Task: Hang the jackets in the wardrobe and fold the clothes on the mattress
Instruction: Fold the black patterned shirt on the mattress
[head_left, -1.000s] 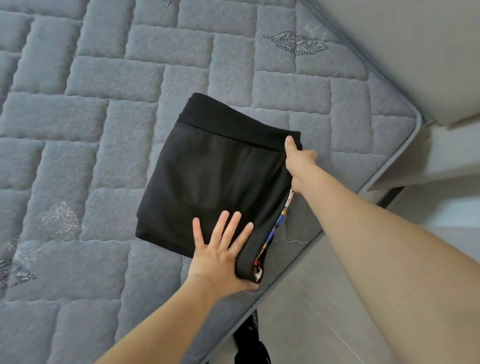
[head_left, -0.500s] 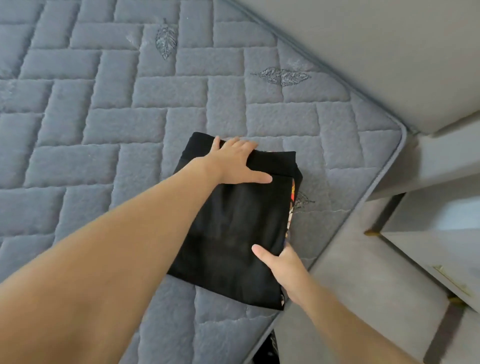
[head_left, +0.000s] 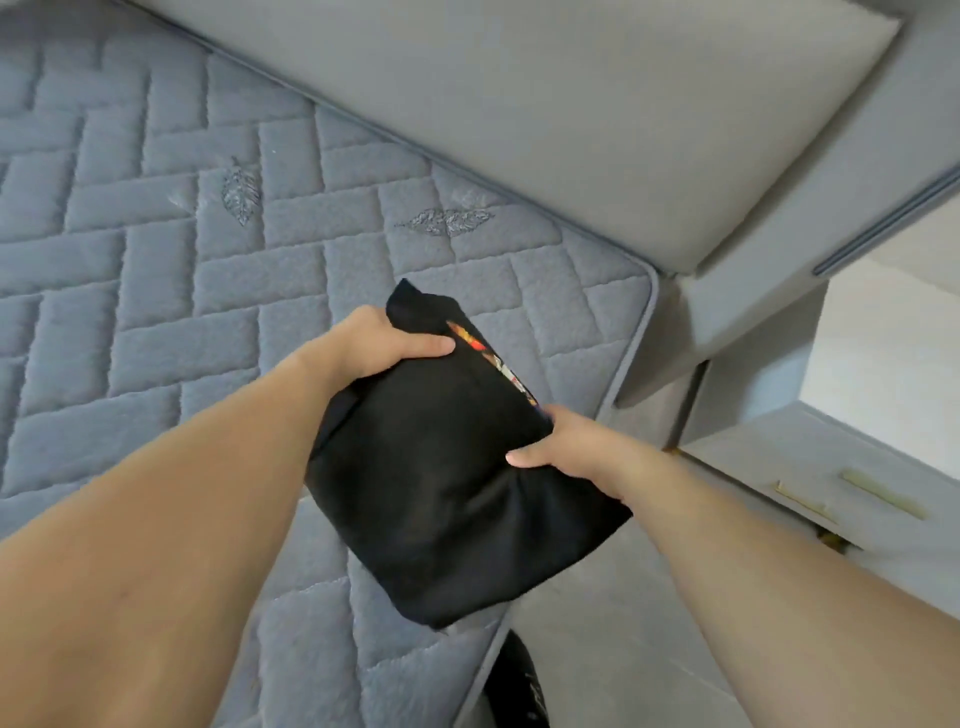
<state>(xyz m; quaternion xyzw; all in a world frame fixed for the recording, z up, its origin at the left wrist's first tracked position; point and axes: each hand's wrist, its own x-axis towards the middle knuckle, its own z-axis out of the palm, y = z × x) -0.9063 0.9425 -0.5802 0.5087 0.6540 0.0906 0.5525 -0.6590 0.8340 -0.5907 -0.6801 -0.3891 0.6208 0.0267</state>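
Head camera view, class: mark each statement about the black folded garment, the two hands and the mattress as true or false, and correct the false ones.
1. Both hands grip the black folded garment. True.
2. The left hand holds the garment's far end with the thumb on top. True.
3. The right hand rests flat and open on the mattress. False: it grips the garment's right edge.
4. A colourful print shows along the garment's right edge. True.
5. The garment is spread out unfolded across the mattress. False: it is a compact folded bundle.
6. The mattress is plain white and smooth. False: it is grey and quilted.
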